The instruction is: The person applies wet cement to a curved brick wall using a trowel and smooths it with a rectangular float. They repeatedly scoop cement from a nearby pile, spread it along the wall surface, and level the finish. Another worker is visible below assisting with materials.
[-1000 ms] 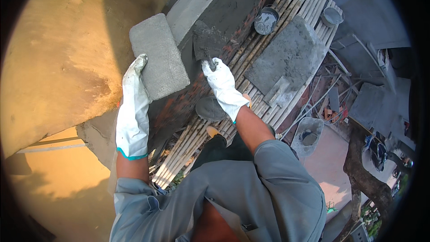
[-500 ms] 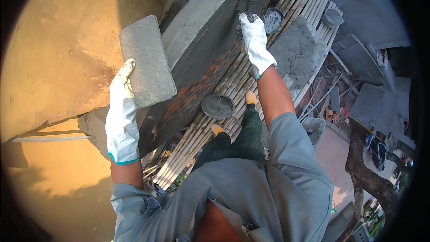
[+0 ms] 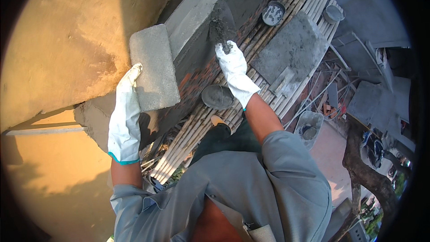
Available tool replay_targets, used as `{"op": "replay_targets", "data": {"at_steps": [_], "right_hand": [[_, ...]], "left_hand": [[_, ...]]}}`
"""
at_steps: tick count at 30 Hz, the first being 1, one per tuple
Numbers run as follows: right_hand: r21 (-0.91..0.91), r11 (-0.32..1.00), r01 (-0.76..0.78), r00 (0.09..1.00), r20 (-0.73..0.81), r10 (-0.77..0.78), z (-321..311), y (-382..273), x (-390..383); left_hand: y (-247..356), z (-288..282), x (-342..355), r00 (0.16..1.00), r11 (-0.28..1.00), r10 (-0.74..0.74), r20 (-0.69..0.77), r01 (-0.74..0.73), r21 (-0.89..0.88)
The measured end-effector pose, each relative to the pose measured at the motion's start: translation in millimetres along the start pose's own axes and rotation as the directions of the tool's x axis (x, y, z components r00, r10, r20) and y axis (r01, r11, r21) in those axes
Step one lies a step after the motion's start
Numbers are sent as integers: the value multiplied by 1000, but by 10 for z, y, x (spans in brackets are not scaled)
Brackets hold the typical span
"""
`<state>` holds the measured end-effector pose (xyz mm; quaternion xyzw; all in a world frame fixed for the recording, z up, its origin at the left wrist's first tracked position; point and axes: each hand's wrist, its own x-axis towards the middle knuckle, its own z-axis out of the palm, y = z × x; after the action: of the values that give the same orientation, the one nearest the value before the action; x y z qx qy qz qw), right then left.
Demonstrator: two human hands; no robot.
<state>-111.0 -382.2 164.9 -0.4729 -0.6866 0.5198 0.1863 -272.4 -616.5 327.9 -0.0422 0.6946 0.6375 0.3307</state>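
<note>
The left hand point(image 3: 128, 83), in a white glove, held a grey rectangular slab point(image 3: 155, 68) by its left long edge. The thumb lay along the near face and the slab reached out to the right of it; the other fingers were behind the slab, so how they closed there could not be told. The slab stood tilted near the plastered wall point(image 3: 197, 15), and whether it touched could not be made out.

The right hand point(image 3: 234, 66), gloved alike, had its fingers clamped around the handle of a trowel point(image 3: 223, 21). The blade pointed away beyond the fingertips, with dark mortar on it, over the wall's side face; contact there was unclear.

Counted up, there was one slab and one trowel in the hands. Three round buckets showed along the bamboo poles point(image 3: 177, 159): one nearest the person point(image 3: 218, 97), one farther along beside the wall point(image 3: 273, 13), and one at the outer edge point(image 3: 333, 14). One mortar-smeared board point(image 3: 291, 45) lay on the poles, bearing one flat tool point(image 3: 282, 82) with a handle. Lower down stood one pale tub point(image 3: 309, 123) with one round vessel point(image 3: 309, 131) inside. One yellowish shoe point(image 3: 218, 120) was visible.
</note>
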Motion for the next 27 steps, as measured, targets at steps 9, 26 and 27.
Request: {"op": "replay_targets", "data": {"at_steps": [9,26,27], "right_hand": [[43,998,-50,975,219,39,714,240,-1365],[64,994,-87,981,181,74,665,77,-1448],[8,994,-108,978,179,105,728,59,-1599]], "left_hand": [[21,82,-13,984,989,6,177,21,-149],[123,23,-3,954,988,-87,288,121,-101],[126,29,-10,916,984,-97,390,146,-99]]}}
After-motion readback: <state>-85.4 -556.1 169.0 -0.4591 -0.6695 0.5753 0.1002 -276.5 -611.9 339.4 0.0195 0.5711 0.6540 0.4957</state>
